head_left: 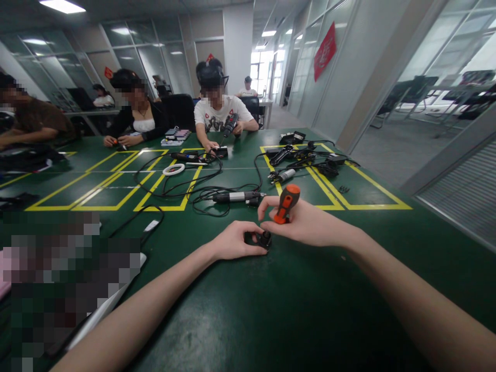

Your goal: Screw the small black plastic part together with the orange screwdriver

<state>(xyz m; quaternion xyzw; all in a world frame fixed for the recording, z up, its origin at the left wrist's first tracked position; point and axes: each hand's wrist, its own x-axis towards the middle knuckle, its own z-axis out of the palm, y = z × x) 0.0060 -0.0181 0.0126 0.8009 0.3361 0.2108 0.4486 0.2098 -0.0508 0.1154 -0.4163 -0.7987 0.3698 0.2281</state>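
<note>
My left hand (237,241) pinches a small black part (265,239) between thumb and fingers, low on the green table (217,320). What kind of part it is I cannot make out. Just above and to the right, my right hand (310,222) is closed on a screwdriver (287,204) with an orange and dark grey handle. The handle stands nearly upright, its butt end on top. Its shaft and tip are hidden, so I cannot tell whether the tip touches the black part.
A silver-black electric screwdriver (236,197) with coiled cable lies beyond my hands. Another silver tool (284,175) and black parts (327,165) lie right of it. Small screws (344,189) sit farther right. A white tape ring (173,169) lies left. Across the table a person (222,111) holds a drill.
</note>
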